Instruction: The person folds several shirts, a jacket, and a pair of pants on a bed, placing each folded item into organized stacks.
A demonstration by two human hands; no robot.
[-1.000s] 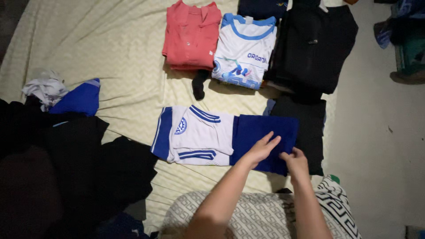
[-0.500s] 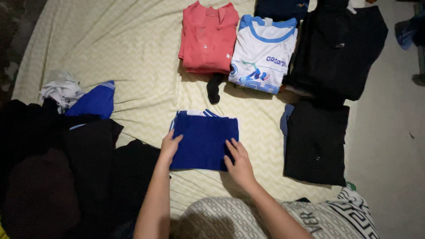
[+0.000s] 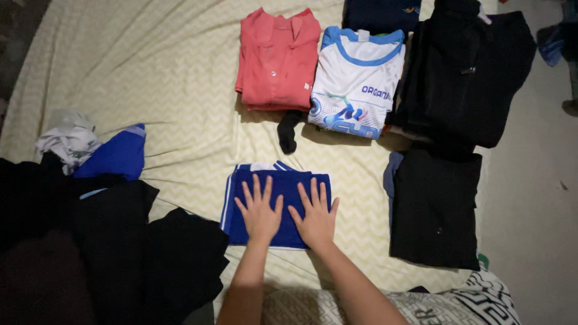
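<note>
- On the bed, a pale yellow sheet point(image 3: 168, 78) with a zigzag pattern covers almost everything, and all the clothes lie on it.
- A big heap of dark clothes point(image 3: 90, 241) fills the left side, not folded.
- A large black garment point(image 3: 463, 78) lies folded at the top right, with a smaller black folded piece point(image 3: 436, 210) just below it.
- A white shirt with blue trim point(image 3: 355, 84) sits folded at the top, just beside a folded red shirt point(image 3: 277, 57).
- The blue shorts point(image 3: 289, 183) lie in the middle of the sheet, near the bottom, folded into a neat small square. They are deep blue on top. White stripes run down the left edge, and a bit of white cloth peeks out along the top edge. The top looks flat and smooth.
- A loose blue cloth point(image 3: 114, 153) lies at the left, next to a crumpled white cloth point(image 3: 66, 138).
- The left hand point(image 3: 260, 210) lies flat on the left half of the shorts, fingers spread wide, holding nothing.
- The right hand point(image 3: 314, 216) lies flat on the right half, fingers spread too, pressing down and gripping nothing. The two hands are side by side, close together.
- A black sock point(image 3: 288, 132) lies between the red shirt and the shorts, touching neither hand.
</note>
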